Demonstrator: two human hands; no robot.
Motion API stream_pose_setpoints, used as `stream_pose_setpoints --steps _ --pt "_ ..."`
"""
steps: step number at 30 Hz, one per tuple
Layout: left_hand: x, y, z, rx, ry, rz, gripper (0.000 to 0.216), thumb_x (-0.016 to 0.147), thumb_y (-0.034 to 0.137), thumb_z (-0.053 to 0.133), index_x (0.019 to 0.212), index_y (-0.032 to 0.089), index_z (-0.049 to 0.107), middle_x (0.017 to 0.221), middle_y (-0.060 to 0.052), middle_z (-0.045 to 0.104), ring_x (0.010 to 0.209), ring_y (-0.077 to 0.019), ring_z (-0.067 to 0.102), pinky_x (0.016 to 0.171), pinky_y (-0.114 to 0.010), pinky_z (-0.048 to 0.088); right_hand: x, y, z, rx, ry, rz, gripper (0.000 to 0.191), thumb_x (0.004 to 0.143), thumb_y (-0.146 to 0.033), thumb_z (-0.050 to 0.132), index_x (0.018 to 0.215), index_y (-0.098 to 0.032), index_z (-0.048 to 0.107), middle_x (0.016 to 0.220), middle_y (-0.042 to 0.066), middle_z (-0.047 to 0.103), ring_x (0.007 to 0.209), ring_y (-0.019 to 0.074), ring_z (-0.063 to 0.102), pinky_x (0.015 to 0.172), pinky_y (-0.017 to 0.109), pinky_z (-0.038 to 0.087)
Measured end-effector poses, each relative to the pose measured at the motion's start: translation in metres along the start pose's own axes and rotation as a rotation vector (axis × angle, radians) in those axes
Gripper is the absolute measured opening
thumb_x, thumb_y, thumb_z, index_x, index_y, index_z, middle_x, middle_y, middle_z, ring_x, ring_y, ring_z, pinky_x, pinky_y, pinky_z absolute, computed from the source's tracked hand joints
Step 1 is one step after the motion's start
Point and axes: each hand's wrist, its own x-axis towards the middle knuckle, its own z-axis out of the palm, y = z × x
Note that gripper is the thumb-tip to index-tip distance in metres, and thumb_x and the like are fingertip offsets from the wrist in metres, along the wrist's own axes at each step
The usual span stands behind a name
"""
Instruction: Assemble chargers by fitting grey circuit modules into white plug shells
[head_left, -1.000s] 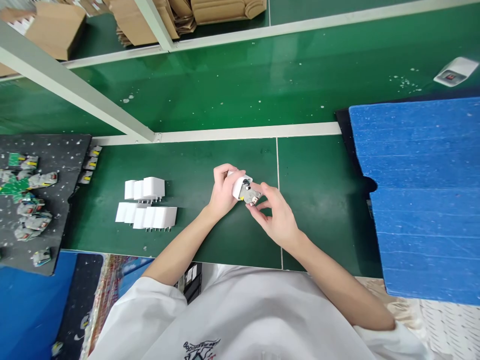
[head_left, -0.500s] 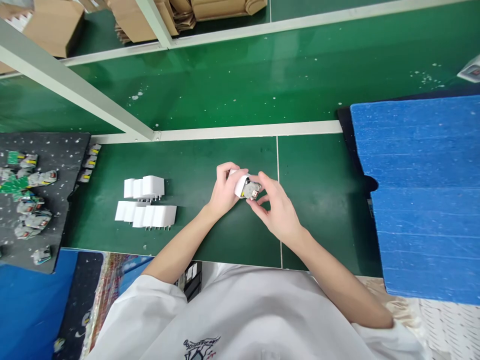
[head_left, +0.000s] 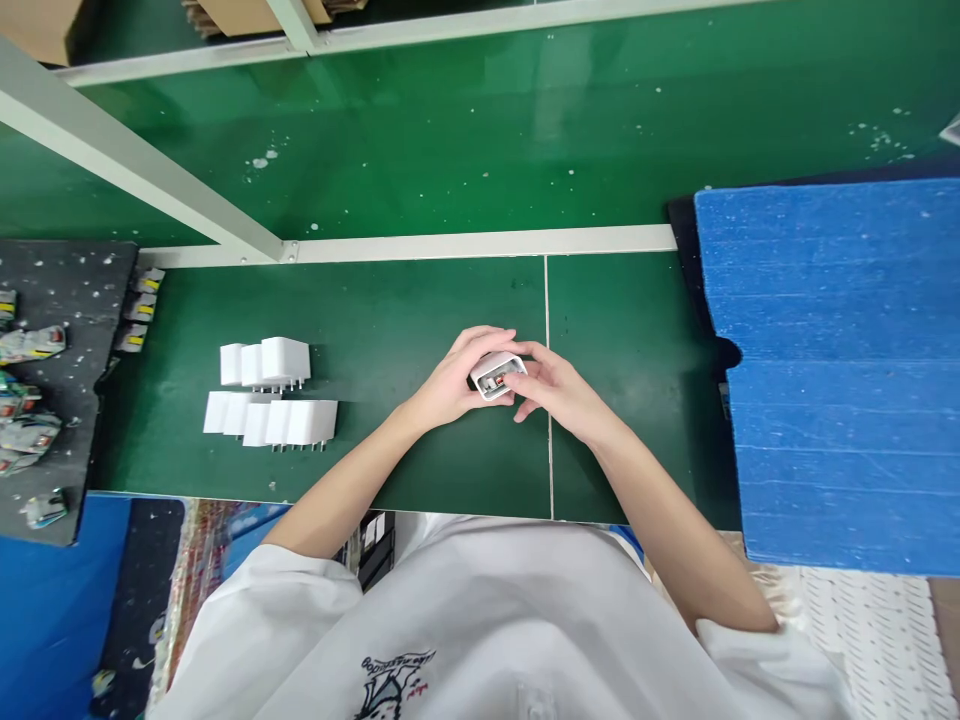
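Observation:
A small white charger shell (head_left: 496, 374) with a circuit module seated inside it sits between both my hands above the green mat (head_left: 420, 330). My left hand (head_left: 450, 385) wraps its fingers over the shell from the left and top. My right hand (head_left: 559, 395) presses its fingertips against the shell's open end from the right. Only a bit of red and metal shows inside the opening.
Two rows of finished white chargers (head_left: 274, 400) stand on the mat at the left. A dark foam tray (head_left: 45, 380) with several bare circuit modules lies at far left. A blue foam slab (head_left: 840, 370) fills the right side. A grey frame bar (head_left: 142, 170) crosses the upper left.
The circuit module, which stuck out of the white shell earlier, has gone into it. Both hands have closed in around the shell. The camera view has shifted slightly.

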Motion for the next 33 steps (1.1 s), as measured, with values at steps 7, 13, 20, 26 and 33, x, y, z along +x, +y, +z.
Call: stream_pose_setpoints --steps 7,13,20,26,33 --pt "0.000 0.004 0.001 -0.192 0.016 -0.197 0.056 0.094 0.063 0.060 0.136 0.026 0.061 0.123 -0.013 0.068 0.110 -0.0245 0.069 0.090 -0.039 0.060 0.004 0.006 0.002 -0.013 0.197 -0.001 0.055 0.074 -0.059 0.078 0.101 -0.025 0.044 0.105 0.003 0.069 0.095 0.0191 0.070 0.056 0.026 0.061" --pt "0.002 0.005 -0.012 -0.328 -0.082 -0.253 0.048 0.098 0.053 0.060 0.139 0.028 0.062 0.121 -0.011 0.069 0.106 -0.0213 0.070 0.088 -0.035 0.062 -0.001 0.007 -0.003 -0.328 0.182 -0.130 0.066 0.083 -0.052 0.073 0.138 -0.027 0.045 0.119 0.008 0.068 0.106 0.0246 0.068 0.064 0.034 0.065" --pt "0.000 0.010 -0.011 -0.329 -0.064 -0.296 0.045 0.095 0.048 0.066 0.136 0.028 0.066 0.119 -0.010 0.068 0.107 -0.0200 0.069 0.090 -0.035 0.063 -0.001 0.010 -0.008 -0.505 0.154 -0.247 0.053 0.092 -0.045 0.065 0.141 -0.025 0.056 0.118 0.010 0.068 0.101 0.0258 0.069 0.061 0.036 0.067" --pt "-0.002 0.011 -0.004 -0.286 -0.021 -0.309 0.044 0.095 0.047 0.066 0.134 0.027 0.067 0.119 -0.011 0.070 0.106 -0.0207 0.071 0.089 -0.036 0.064 -0.001 0.010 -0.009 -0.415 0.130 -0.163 0.057 0.089 -0.049 0.066 0.141 -0.026 0.056 0.116 0.009 0.068 0.099 0.0247 0.067 0.054 0.034 0.068" --pt "0.003 0.009 -0.053 -0.138 0.140 -0.371 0.071 0.090 0.058 0.069 0.151 0.028 0.048 0.136 -0.013 0.066 0.106 -0.0218 0.071 0.085 -0.032 0.062 0.063 -0.004 -0.003 -0.266 0.120 -0.265 0.060 0.078 -0.060 0.075 0.125 -0.026 0.058 0.112 0.007 0.071 0.097 0.0247 0.069 0.061 0.032 0.063"
